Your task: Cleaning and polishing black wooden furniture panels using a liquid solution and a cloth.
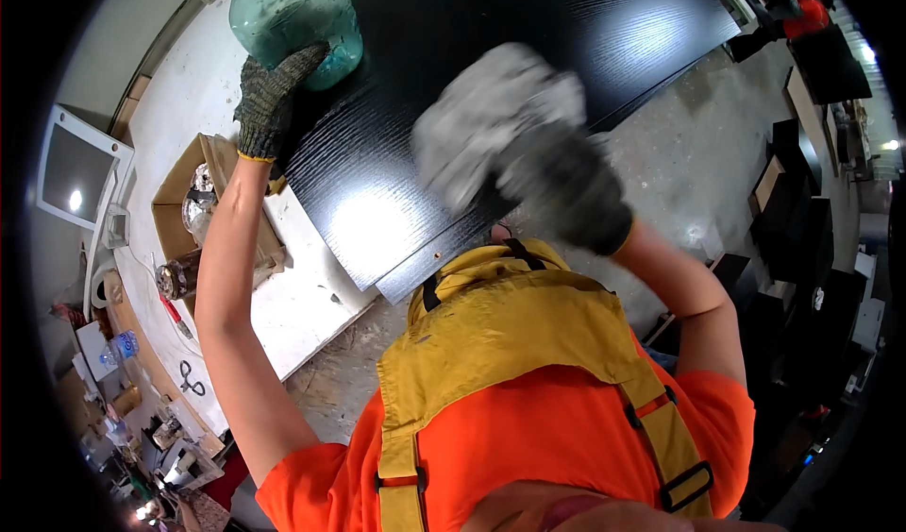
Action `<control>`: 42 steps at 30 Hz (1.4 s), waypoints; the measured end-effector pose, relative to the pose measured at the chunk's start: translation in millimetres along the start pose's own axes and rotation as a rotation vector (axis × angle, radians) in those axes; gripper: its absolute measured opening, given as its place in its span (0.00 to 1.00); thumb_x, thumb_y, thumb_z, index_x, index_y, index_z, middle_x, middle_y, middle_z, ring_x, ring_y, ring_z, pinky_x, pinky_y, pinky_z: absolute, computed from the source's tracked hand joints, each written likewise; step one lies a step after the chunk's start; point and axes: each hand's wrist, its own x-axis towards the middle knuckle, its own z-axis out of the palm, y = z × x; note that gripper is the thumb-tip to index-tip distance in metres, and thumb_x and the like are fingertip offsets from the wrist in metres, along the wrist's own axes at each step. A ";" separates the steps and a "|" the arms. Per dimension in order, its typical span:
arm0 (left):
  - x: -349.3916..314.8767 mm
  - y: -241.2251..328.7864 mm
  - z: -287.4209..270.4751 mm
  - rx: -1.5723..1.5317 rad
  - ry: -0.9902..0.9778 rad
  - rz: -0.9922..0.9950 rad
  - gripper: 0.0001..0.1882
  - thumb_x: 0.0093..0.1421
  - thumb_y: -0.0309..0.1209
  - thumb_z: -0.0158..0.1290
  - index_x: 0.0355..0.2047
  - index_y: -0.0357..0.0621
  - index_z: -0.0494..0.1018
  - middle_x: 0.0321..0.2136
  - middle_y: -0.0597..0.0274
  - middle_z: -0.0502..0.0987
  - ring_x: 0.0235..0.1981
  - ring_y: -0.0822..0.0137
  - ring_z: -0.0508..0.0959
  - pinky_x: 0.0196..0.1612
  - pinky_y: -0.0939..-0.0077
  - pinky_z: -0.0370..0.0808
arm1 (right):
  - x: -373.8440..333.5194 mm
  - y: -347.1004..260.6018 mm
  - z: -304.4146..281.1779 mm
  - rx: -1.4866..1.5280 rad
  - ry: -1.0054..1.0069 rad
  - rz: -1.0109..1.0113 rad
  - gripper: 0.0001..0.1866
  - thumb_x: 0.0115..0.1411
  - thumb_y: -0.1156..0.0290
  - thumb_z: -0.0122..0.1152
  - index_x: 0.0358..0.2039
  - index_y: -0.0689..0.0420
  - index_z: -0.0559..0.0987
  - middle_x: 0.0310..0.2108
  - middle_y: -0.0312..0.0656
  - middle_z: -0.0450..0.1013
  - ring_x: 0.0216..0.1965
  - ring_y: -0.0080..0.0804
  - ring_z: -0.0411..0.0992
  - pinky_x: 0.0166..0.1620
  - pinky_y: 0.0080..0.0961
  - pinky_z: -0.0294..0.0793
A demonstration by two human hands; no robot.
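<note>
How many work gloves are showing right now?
2. One glove is on the left hand, at the teal jar; the other is on the right hand, holding a blurred grey cloth. More could be hidden in the clutter at lower left.

Top edge crops the jar [300, 13]; grey cloth [495, 107] and right hand [566, 187] are blurred

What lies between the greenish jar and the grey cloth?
Only a bare stretch of black panel lies between the jar and the cloth, as the head view shows.
</note>
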 end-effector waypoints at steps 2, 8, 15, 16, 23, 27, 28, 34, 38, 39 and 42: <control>-4.2 2.1 -0.1 0.023 0.008 0.022 0.26 0.53 0.41 0.66 0.48 0.37 0.78 0.43 0.53 0.82 0.45 0.61 0.81 0.50 0.69 0.77 | 1.6 23.4 -12.9 0.067 -0.321 0.175 0.28 0.72 0.59 0.42 0.69 0.57 0.59 0.67 0.49 0.60 0.64 0.45 0.64 0.69 0.44 0.59; -4.2 0.4 2.9 -0.152 -0.022 0.013 0.24 0.55 0.40 0.66 0.48 0.38 0.79 0.43 0.54 0.82 0.44 0.62 0.82 0.50 0.69 0.77 | 15.7 -29.6 -17.2 0.449 -0.325 -0.063 0.30 0.71 0.61 0.42 0.70 0.56 0.56 0.66 0.47 0.60 0.67 0.44 0.59 0.71 0.48 0.52; -10.4 4.5 -0.1 -0.020 -0.030 -0.025 0.29 0.56 0.35 0.65 0.56 0.37 0.73 0.48 0.53 0.80 0.48 0.61 0.79 0.54 0.67 0.76 | -58.5 112.8 1.5 -0.071 -0.233 0.234 0.17 0.64 0.67 0.53 0.51 0.55 0.79 0.52 0.46 0.75 0.56 0.46 0.72 0.62 0.43 0.68; -10.6 5.8 1.0 -0.043 -0.031 -0.039 0.29 0.56 0.35 0.65 0.56 0.37 0.73 0.48 0.53 0.80 0.48 0.61 0.79 0.54 0.67 0.76 | -58.8 130.2 -7.4 -0.052 -0.205 0.352 0.18 0.63 0.69 0.55 0.52 0.56 0.79 0.52 0.45 0.76 0.55 0.44 0.73 0.61 0.38 0.70; -15.2 15.5 7.5 -0.082 0.136 0.048 0.27 0.51 0.39 0.70 0.48 0.37 0.78 0.40 0.54 0.83 0.40 0.63 0.82 0.48 0.69 0.78 | 33.1 183.0 -50.1 0.117 -0.056 0.256 0.18 0.63 0.69 0.56 0.53 0.52 0.79 0.51 0.42 0.76 0.52 0.39 0.75 0.56 0.34 0.74; -12.0 15.4 7.5 -0.125 0.326 0.062 0.32 0.50 0.39 0.70 0.52 0.36 0.74 0.43 0.52 0.81 0.43 0.60 0.80 0.49 0.67 0.77 | 70.8 195.5 37.1 0.515 -0.190 0.747 0.20 0.64 0.54 0.56 0.54 0.48 0.79 0.53 0.41 0.74 0.50 0.43 0.74 0.57 0.33 0.71; -10.8 15.1 8.3 -0.125 0.362 0.053 0.33 0.50 0.39 0.70 0.52 0.36 0.74 0.44 0.52 0.81 0.43 0.60 0.80 0.49 0.66 0.77 | 82.4 174.9 60.0 0.164 -0.102 0.716 0.20 0.66 0.53 0.53 0.54 0.47 0.79 0.51 0.43 0.75 0.50 0.42 0.74 0.56 0.36 0.71; -4.9 17.7 14.4 -0.139 0.338 0.032 0.31 0.50 0.38 0.70 0.51 0.36 0.74 0.44 0.54 0.80 0.43 0.60 0.79 0.49 0.67 0.76 | 169.7 4.9 23.0 0.362 -0.491 -0.127 0.30 0.66 0.51 0.53 0.65 0.48 0.67 0.65 0.47 0.62 0.65 0.42 0.63 0.67 0.41 0.60; -12.9 21.0 9.8 -0.292 0.292 0.037 0.31 0.52 0.33 0.69 0.54 0.38 0.72 0.46 0.56 0.79 0.45 0.62 0.78 0.50 0.68 0.76 | 135.8 1.9 25.5 0.450 -0.224 -0.204 0.35 0.59 0.46 0.61 0.63 0.48 0.68 0.60 0.42 0.67 0.63 0.40 0.64 0.66 0.43 0.61; -13.3 21.1 8.8 -0.261 0.313 0.034 0.32 0.51 0.34 0.69 0.54 0.37 0.71 0.46 0.54 0.79 0.46 0.61 0.78 0.50 0.68 0.76 | 128.9 34.2 36.6 0.415 -0.117 -0.152 0.35 0.55 0.45 0.65 0.60 0.49 0.72 0.56 0.40 0.70 0.59 0.38 0.68 0.63 0.42 0.65; -15.1 20.0 5.8 -0.196 0.417 0.022 0.34 0.50 0.37 0.70 0.54 0.36 0.71 0.47 0.53 0.79 0.47 0.60 0.78 0.52 0.67 0.75 | 125.8 160.2 79.3 0.224 -0.202 0.333 0.16 0.58 0.53 0.65 0.40 0.49 0.82 0.30 0.38 0.80 0.31 0.31 0.79 0.37 0.27 0.79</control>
